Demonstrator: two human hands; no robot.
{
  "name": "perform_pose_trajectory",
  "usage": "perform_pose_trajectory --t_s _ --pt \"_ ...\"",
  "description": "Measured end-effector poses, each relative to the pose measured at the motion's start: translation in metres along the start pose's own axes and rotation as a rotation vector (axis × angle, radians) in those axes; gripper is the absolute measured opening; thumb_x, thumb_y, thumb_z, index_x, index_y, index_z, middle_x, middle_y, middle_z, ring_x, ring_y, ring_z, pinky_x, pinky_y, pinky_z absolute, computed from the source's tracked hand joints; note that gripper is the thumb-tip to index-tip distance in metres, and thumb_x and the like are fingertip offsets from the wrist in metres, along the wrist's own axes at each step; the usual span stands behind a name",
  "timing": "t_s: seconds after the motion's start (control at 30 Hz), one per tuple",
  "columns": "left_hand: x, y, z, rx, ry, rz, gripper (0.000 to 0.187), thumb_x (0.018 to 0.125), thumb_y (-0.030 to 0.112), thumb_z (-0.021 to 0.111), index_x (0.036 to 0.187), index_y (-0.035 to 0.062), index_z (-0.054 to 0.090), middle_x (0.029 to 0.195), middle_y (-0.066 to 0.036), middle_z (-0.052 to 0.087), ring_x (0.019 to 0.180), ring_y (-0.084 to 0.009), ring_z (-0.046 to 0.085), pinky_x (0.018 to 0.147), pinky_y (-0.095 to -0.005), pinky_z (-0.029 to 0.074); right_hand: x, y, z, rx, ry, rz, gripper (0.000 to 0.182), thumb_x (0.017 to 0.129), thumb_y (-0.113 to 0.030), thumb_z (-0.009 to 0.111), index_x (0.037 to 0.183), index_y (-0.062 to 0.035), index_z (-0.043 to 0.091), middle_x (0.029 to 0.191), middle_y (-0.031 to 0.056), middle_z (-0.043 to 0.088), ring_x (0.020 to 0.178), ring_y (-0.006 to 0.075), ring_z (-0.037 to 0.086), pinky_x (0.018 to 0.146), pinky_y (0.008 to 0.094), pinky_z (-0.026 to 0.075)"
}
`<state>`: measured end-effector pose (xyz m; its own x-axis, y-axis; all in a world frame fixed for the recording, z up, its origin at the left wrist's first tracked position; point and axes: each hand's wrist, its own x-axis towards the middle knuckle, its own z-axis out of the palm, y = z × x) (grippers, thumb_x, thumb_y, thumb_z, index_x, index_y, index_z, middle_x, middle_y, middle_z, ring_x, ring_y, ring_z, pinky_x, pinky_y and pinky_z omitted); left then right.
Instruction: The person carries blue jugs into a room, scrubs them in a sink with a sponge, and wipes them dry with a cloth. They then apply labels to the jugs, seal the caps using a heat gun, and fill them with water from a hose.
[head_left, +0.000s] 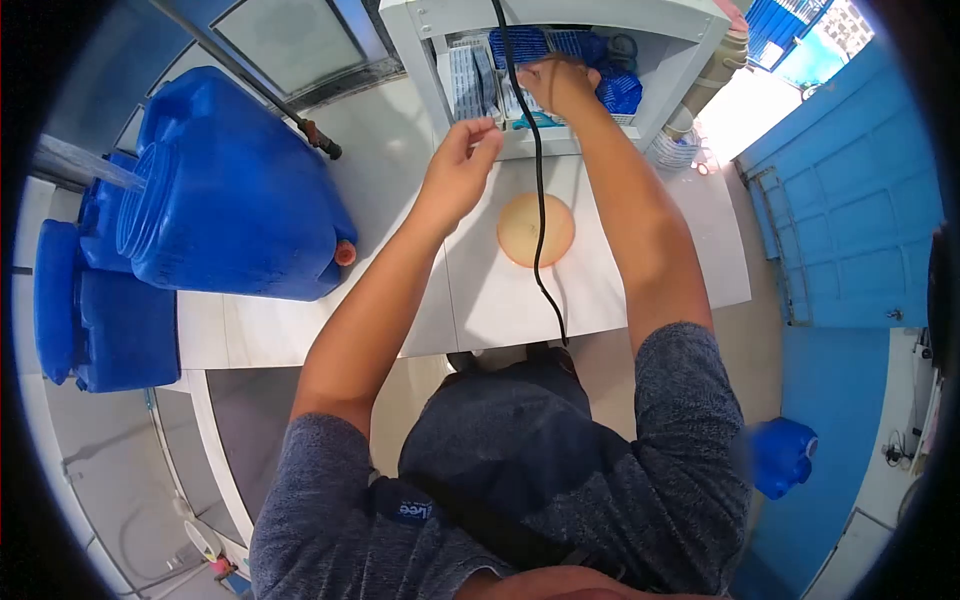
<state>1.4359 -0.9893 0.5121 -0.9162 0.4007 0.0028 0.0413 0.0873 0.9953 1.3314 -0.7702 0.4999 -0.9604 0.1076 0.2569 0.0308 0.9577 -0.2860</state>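
Observation:
My right hand (562,86) reaches into an open white shelf compartment (560,145), its fingers bent among blue plastic packs (520,45) and pale printed packs (470,85). Whatever its fingertips grip is too small or hidden to make out. Just outside the compartment's left front edge, my left hand (460,172) hovers with loosely curled fingers, thumb apart and nothing visible in it. A round, flat, yellowish disc (520,228) lies on the white counter (480,310) between my forearms. A black cable (540,190) hangs down in front of the shelf and crosses the disc.
A large blue jerrycan (245,190) stands on the counter at left, with a stream of water (85,160) at its mouth. More blue jerrycans (125,320) are behind it. Stacked containers (720,70) stand right of the shelf. Another blue jerrycan (783,458) is at lower right.

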Motion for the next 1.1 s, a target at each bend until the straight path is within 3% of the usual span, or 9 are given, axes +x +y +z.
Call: perform_pose_trajectory --t_s 0.2,0.27,0.33,0.47,0.53,0.67,0.8,0.87,1.1 --pt "0.021 0.019 0.017 0.027 0.117 -0.013 0.044 0.103 0.035 0.057 0.131 0.0022 0.054 0.126 -0.009 0.061 0.108 -0.017 0.061 0.097 -0.0356 0.048 -0.051 0.015 -0.017 0.349 0.174 0.0 0.039 0.089 -0.053 0.067 0.114 -0.0252 0.075 0.127 0.0056 0.066 0.124 0.0276 0.055 0.103 0.0508 0.035" --pt "0.017 0.023 0.02 -0.14 0.141 -0.159 0.037 0.105 0.033 0.052 0.129 0.0053 0.055 0.122 -0.009 0.066 0.101 -0.0162 0.064 0.093 -0.0353 0.05 -0.077 0.005 -0.022 0.433 0.031 -0.44 0.04 0.089 -0.053 0.067 0.116 -0.0249 0.075 0.132 0.0032 0.064 0.125 0.0257 0.053 0.106 0.05 0.033" --pt "0.015 0.001 0.012 -0.153 0.149 -0.222 0.034 0.106 0.031 0.049 0.129 0.0068 0.054 0.119 -0.009 0.068 0.098 -0.0161 0.065 0.091 -0.035 0.051 -0.076 0.0 -0.024 0.417 0.013 -0.477 0.044 0.091 -0.056 0.063 0.117 -0.023 0.075 0.139 0.0019 0.06 0.129 0.0248 0.05 0.109 0.0495 0.03" --pt "-0.01 -0.006 0.003 -0.16 0.215 -0.309 0.027 0.108 0.023 0.042 0.129 0.0097 0.05 0.112 -0.007 0.072 0.088 -0.0163 0.068 0.083 -0.0343 0.055 -0.027 0.003 0.009 0.193 0.053 -0.253 0.053 0.101 -0.059 0.041 0.121 -0.0204 0.072 0.139 0.0028 0.061 0.138 0.0349 0.041 0.114 0.0514 0.024" --pt "-0.036 -0.002 -0.004 -0.275 0.211 -0.344 0.026 0.108 0.022 0.041 0.129 0.0093 0.049 0.113 -0.008 0.071 0.089 -0.017 0.069 0.083 -0.0341 0.055 -0.017 -0.007 0.014 -0.155 -0.282 -0.196 0.058 0.102 -0.059 0.034 0.121 -0.0188 0.071 0.135 0.005 0.063 0.137 0.0413 0.04 0.114 0.056 0.023" --pt "-0.075 0.006 -0.026 -0.611 0.23 -0.498 0.026 0.107 0.019 0.04 0.129 0.008 0.047 0.117 -0.012 0.07 0.095 -0.0193 0.07 0.086 -0.034 0.057 -0.043 0.003 0.012 0.112 0.094 -0.284 0.056 0.099 -0.059 0.045 0.117 -0.0142 0.073 0.131 0.0119 0.064 0.134 0.0336 0.047 0.115 0.0595 0.026" --pt "-0.113 0.025 -0.028 -0.433 0.226 -0.311 0.026 0.103 0.012 0.053 0.129 0.0062 0.049 0.114 -0.016 0.07 0.095 -0.0199 0.07 0.085 -0.0314 0.057 -0.115 -0.004 -0.064 0.758 0.408 -0.206 0.025 0.091 -0.028 0.073 0.105 -0.0087 0.071 0.104 0.009 0.072 0.096 0.0259 0.066 0.084 0.0364 0.051" --pt "-0.122 0.035 -0.025 -0.434 0.209 -0.232 0.026 0.102 0.01 0.056 0.126 0.0033 0.05 0.109 -0.013 0.07 0.094 -0.018 0.07 0.084 -0.0301 0.057 -0.166 -0.035 -0.097 0.934 0.145 -0.071 0.02 0.096 -0.019 0.068 0.106 -0.0021 0.067 0.1 0.0071 0.07 0.091 0.0148 0.065 0.083 0.0302 0.051" --pt "-0.137 0.04 -0.009 -0.364 0.138 0.007 0.03 0.099 0.007 0.062 0.127 -0.001 0.052 0.112 -0.009 0.067 0.1 -0.0127 0.065 0.089 -0.0298 0.053 -0.218 -0.108 -0.085 1.109 -0.147 -0.095 0.021 0.088 -0.023 0.077 0.094 -0.0049 0.069 0.096 0.002 0.071 0.088 0.013 0.066 0.077 0.0288 0.051"
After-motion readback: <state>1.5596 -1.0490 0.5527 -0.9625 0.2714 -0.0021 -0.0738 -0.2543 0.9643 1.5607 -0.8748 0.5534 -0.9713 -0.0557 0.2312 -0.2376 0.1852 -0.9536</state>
